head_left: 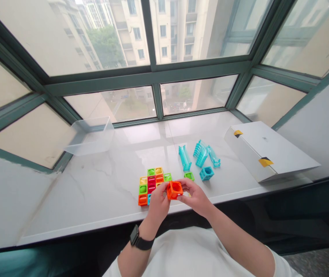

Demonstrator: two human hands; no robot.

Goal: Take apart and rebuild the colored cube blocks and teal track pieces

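An orange hollow toy block (pixel 175 190) is held between both hands above the sill's front edge, a round opening facing up. My left hand (pixel 159 201), with a black watch on its wrist, grips the block's left side. My right hand (pixel 195 196) pinches it from the right with thumb and fingers. Just behind and left of the hands lie several joined blocks (pixel 151 179) in red, yellow, green and orange, partly hidden by my left hand. A green block (pixel 189 176) sits behind my right hand, and a blue block (pixel 206 173) stands farther right.
Translucent turquoise track pieces (pixel 184 157) lie behind the blocks, with a curved stack (pixel 201 153) beside them. A clear plastic bin (pixel 92 136) stands at the back left. At the right is a white box (pixel 271 150) with yellow-black tabs. Windows enclose the white sill (pixel 95 184).
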